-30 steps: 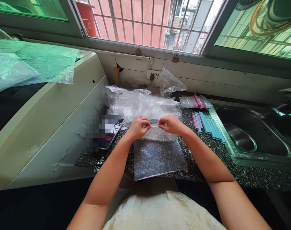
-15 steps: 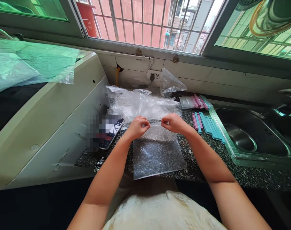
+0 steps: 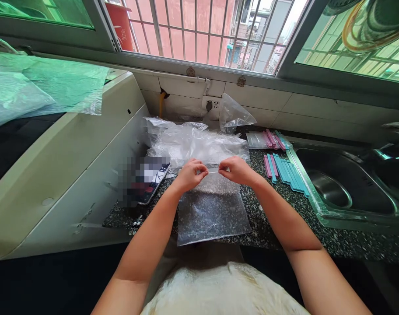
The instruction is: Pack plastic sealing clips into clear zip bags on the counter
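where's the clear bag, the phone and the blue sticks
clear bag (image 3: 212, 210), head view, middle of its flat panel
phone (image 3: 153, 183), head view, lower end of its screen
blue sticks (image 3: 289, 173), head view, middle of the row beside the sink

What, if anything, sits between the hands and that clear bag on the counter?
Nothing visible: the left hand and right hand each pinch the top edge of the clear bag directly.
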Available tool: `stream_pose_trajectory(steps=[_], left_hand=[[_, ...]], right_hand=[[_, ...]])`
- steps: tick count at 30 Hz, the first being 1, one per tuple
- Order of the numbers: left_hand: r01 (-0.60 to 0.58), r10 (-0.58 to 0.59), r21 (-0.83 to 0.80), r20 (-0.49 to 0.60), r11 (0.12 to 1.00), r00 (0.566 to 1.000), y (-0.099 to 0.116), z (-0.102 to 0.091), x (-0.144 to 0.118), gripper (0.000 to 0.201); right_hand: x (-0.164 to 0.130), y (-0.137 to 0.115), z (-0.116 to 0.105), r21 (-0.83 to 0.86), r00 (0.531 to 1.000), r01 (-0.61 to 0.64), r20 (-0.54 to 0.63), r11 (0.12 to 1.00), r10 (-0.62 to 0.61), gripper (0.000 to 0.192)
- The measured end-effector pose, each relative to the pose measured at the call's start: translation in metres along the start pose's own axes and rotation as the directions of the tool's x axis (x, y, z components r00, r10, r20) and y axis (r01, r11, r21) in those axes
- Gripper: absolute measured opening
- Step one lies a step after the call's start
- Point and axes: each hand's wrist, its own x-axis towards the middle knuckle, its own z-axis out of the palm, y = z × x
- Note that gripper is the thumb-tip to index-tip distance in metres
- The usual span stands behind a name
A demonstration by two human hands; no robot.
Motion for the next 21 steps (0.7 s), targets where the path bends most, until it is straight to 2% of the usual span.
stream_pose_trajectory(steps=[8,14,21], left_hand=[[0.006,-0.006,0.033,-0.005,0.999,1.000,-0.001,0.000,0.000,0.011],[0.021,-0.020,0.008,-0.013,1.000,1.000,-0.002,-0.002,0.000,0.011],[0.015,-0.015,-0.014,0.009,1.000,1.000,-0.003,-0.004,-0.001,0.012]], right_hand=[[0.000,0.000,0.002,0.044,1.000,-0.014,-0.004,0.999,0.014,0.013],[-0.003,0.003,-0.006,0.093,0.998,-0.066,0.027,0.994,0.064,0.012],[-0.003,0.006,-0.012,0.033,0.998,-0.045,0.048,0.998,0.043,0.013]])
